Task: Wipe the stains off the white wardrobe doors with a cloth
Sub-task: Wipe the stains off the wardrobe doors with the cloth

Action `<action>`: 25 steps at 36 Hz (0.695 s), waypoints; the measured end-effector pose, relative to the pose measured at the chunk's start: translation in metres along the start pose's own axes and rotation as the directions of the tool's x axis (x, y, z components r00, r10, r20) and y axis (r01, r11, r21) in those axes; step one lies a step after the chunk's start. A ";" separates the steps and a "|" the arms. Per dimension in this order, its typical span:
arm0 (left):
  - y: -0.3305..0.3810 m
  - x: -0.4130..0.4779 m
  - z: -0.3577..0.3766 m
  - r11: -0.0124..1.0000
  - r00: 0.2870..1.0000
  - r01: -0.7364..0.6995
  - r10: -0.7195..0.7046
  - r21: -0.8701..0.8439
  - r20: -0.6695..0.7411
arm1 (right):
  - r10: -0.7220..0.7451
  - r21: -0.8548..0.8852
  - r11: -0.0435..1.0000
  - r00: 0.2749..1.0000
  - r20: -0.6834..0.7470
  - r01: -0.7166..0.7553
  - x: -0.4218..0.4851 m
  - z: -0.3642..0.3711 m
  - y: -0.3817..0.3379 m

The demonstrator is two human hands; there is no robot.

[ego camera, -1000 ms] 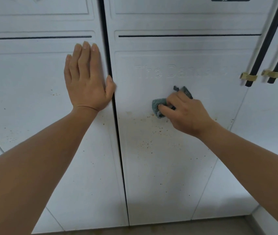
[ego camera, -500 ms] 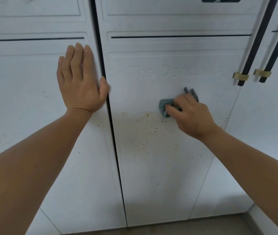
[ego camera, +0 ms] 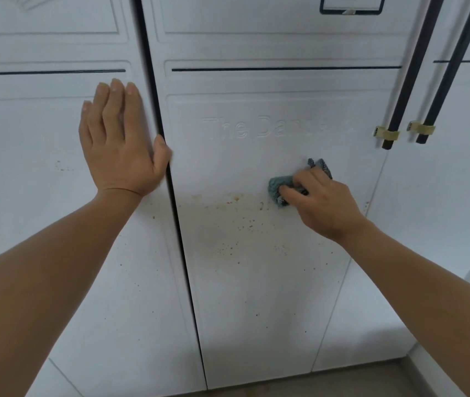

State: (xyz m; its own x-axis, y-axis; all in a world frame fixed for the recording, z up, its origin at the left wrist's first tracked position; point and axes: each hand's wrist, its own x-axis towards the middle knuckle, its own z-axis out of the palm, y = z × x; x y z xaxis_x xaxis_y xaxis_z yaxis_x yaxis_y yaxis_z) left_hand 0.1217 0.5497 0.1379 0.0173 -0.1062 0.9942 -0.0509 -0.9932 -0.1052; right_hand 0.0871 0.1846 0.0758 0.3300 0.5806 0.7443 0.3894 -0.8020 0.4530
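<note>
Head view: angling down at a white wardrobe (ego camera: 256, 47).
middle door (ego camera: 256, 296): carrying brown stains (ego camera: 228, 222) speckling its centre.
cloth (ego camera: 277, 188): grey-green, bunched, pressing on the middle door just right of the stains' upper edge.
right hand (ego camera: 324, 203): grip curling round the cloth.
left hand (ego camera: 119, 150): grip wide, palm lying flat on the left door (ego camera: 27, 167), thumb reaching the gap between doors.
handles (ego camera: 408, 75): two black bars hanging far right.

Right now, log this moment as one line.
left hand: flat on left door | right hand: gripping cloth on middle door | stains: present
</note>
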 end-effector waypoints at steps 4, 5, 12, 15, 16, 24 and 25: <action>0.000 0.000 -0.001 1.000 1.000 0.007 -0.007 -0.005 0.017 | 0.145 0.020 0.989 0.989 -0.033 -0.144 -0.003 -0.001 0.002; 0.000 0.000 -0.002 1.000 1.000 0.005 -0.005 -0.004 0.015 | 0.079 0.009 0.997 0.997 -0.015 -0.079 -0.005 -0.001 0.000; 0.001 0.000 -0.002 1.000 1.000 0.005 -0.005 -0.015 0.008 | 0.278 0.045 0.960 0.959 -0.057 -0.276 -0.015 -0.007 0.012; 0.001 0.000 -0.002 1.000 1.000 0.004 -0.004 -0.012 0.004 | 0.111 -0.007 0.994 0.994 0.011 -0.111 -0.028 0.000 0.011; 0.001 0.000 -0.002 1.000 1.000 0.004 -0.004 -0.013 0.002 | 0.108 0.001 0.994 0.994 0.020 -0.108 -0.030 0.000 0.015; 0.001 0.000 -0.003 1.000 1.000 0.009 -0.009 -0.008 0.020 | 0.235 0.060 0.970 0.972 -0.002 -0.235 -0.046 0.004 0.020; 0.001 0.000 -0.002 1.000 1.000 0.014 -0.014 -0.011 0.025 | 0.251 0.072 0.966 0.968 -0.003 -0.250 -0.048 0.004 0.025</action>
State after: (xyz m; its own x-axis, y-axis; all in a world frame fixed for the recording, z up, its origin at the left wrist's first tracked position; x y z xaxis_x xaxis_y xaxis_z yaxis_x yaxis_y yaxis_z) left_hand 0.1199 0.5485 0.1379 0.0426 -0.0933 0.9947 -0.0618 -0.9940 -0.0906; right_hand 0.0847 0.1373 0.0497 0.4149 0.3604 0.8354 0.3553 -0.9095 0.2159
